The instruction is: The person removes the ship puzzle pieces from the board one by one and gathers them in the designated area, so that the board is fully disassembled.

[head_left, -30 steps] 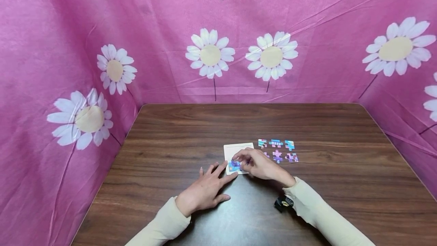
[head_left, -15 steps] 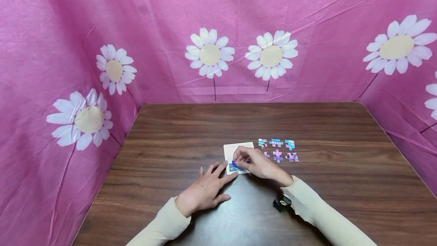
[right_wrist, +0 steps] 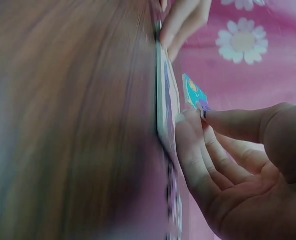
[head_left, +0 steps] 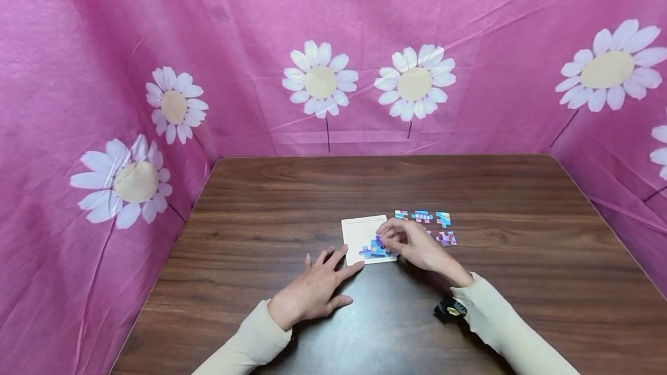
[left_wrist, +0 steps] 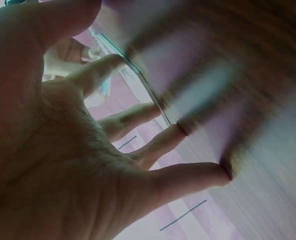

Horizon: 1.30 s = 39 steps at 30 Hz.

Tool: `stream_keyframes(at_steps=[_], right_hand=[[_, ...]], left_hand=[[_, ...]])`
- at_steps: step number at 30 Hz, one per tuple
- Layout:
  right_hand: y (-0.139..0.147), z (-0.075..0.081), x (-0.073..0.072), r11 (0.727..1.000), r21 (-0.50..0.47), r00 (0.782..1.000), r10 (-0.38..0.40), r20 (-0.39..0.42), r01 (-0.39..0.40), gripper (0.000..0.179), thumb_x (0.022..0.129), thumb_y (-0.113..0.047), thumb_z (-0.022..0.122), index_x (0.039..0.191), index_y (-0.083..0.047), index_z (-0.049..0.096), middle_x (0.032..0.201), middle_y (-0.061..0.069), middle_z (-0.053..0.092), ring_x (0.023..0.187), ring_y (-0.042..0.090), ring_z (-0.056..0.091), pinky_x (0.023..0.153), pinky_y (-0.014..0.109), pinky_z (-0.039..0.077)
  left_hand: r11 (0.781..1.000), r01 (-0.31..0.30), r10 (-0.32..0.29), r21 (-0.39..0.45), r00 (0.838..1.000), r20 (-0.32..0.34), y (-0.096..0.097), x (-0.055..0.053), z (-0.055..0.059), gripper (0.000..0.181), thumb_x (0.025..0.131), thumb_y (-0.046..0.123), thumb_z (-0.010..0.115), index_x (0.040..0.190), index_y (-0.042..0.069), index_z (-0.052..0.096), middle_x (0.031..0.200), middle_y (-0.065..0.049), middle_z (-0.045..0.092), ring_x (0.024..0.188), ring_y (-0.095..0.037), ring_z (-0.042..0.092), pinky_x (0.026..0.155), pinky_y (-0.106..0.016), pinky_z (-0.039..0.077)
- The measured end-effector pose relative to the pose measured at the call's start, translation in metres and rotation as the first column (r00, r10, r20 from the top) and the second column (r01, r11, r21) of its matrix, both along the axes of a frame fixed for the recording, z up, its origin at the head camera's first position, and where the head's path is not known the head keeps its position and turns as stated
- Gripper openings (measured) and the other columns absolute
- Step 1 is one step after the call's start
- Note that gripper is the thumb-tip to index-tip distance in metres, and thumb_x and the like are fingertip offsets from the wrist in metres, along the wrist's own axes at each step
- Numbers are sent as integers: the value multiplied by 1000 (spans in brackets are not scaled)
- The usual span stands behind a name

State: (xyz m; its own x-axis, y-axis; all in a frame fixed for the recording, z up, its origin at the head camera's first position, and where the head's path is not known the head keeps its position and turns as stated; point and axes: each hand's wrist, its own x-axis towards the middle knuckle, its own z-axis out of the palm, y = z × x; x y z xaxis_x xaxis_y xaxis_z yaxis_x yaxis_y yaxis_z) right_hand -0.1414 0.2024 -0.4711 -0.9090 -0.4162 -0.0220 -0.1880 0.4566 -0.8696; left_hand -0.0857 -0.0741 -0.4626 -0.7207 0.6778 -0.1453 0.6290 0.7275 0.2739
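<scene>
In the head view, a pale square puzzle tray (head_left: 358, 231) lies on the table, with blue and purple puzzle pieces (head_left: 367, 253) along its near side. My right hand (head_left: 414, 246) pinches a jigsaw piece between thumb and fingertips over the tray's right part. In the right wrist view this piece (right_wrist: 193, 92) is teal and purple with an orange spot, tilted up off the tray. The left hand (head_left: 315, 288) is spread flat, its fingertips at the tray's left edge and near corner. Its fingers (left_wrist: 138, 120) reach out straight in the left wrist view.
Several loose jigsaw pieces (head_left: 443, 219) lie in rows right of the tray, some partly hidden behind the right hand. The brown wooden table (head_left: 260, 201) meets a pink flowered cloth (head_left: 250, 103) at the back and sides. A black device (head_left: 450, 309) is strapped at the right wrist.
My right hand has moved right across the tray, carrying the jigsaw piece away from the near left corner, which now shows bare tray. The left hand has stayed in place.
</scene>
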Motion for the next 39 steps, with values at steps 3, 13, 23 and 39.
stream_keyframes(at_steps=[3, 13, 23, 39], right_hand=[[16, 1, 5, 999, 9, 999, -31, 10, 31, 19, 102, -6, 64, 120, -2, 68, 99, 15, 76, 77, 18, 74, 59, 32, 58], [39, -2, 21, 990, 121, 995, -63, -75, 72, 15, 96, 0, 69, 111, -4, 71, 91, 6, 72, 72, 6, 65, 60, 25, 55], [33, -3, 24, 972, 210, 974, -62, -217, 109, 15, 88, -7, 82, 102, -10, 74, 86, -3, 70, 73, -1, 58, 68, 21, 49], [22, -1, 16, 953, 249, 924, -70, -375, 173, 15, 89, -9, 81, 102, -8, 73, 83, -5, 64, 70, 2, 54, 64, 21, 46]], left_hand=[[1000, -10, 9, 4, 1000, 22, 0, -1, 1, 68, 99, 44, 68, 160, 34, 41, 168, -15, 33, 150, -43, 38, 104, -77, 42], [999, -4, 2, 54, 999, 42, -4, -3, 6, 67, 98, 39, 72, 158, 29, 46, 165, -18, 35, 147, -40, 41, 105, -77, 42], [998, 4, -6, 57, 999, 46, -8, -5, 3, 67, 98, 40, 71, 159, 30, 45, 166, -18, 35, 148, -38, 41, 106, -75, 42], [997, 6, -8, 77, 1000, 28, -9, -4, 1, 66, 98, 40, 72, 158, 28, 46, 165, -19, 36, 146, -38, 43, 105, -75, 43]])
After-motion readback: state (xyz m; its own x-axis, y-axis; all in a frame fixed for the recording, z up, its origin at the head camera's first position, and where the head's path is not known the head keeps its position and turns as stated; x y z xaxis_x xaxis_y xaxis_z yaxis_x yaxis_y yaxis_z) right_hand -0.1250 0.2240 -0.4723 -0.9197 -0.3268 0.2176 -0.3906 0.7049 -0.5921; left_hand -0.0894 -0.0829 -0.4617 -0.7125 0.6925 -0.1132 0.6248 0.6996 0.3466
